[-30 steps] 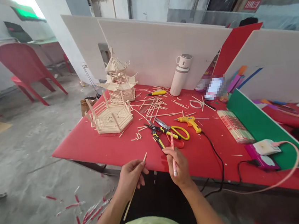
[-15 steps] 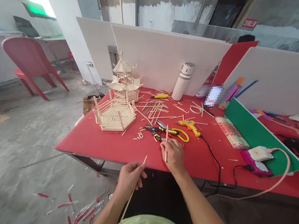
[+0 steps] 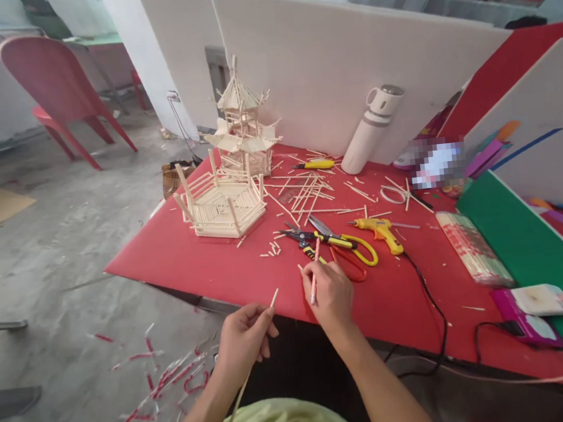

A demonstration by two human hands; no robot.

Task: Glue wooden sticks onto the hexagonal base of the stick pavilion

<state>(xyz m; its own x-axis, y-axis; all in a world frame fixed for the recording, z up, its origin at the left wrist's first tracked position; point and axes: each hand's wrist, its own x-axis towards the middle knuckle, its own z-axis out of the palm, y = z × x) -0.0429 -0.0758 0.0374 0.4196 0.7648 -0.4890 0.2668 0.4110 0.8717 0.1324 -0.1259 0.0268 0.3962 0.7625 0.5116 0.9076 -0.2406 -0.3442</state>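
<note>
My left hand (image 3: 249, 335) is closed on a thin wooden stick (image 3: 275, 297); its short tip shows past my thumb, and the long end runs down toward my lap. In my right hand (image 3: 331, 293) is a pink pencil-like pen (image 3: 315, 268), held slantwise between the fingers at the table's front edge. Just beyond that hand lie pliers (image 3: 308, 243) with black and yellow handles, scissors (image 3: 348, 241) with yellow grips, and a red-handled tool (image 3: 352, 267). Further left stands a six-sided stick base (image 3: 224, 210) with upright posts, in front of a tiered stick pagoda (image 3: 243, 134).
Loose sticks (image 3: 309, 191) and a yellow-handled cutter (image 3: 319, 164) lie across the red table (image 3: 165, 257). To the right are a yellow glue gun (image 3: 382, 232), a bundle of sticks (image 3: 474, 248), a power strip (image 3: 528, 326) and cables. A white flask (image 3: 371, 131) stands behind.
My view has tipped downward, so the table's things sit further right or higher in it. Both hands keep their hold on the stick and the pen, nearly still.
</note>
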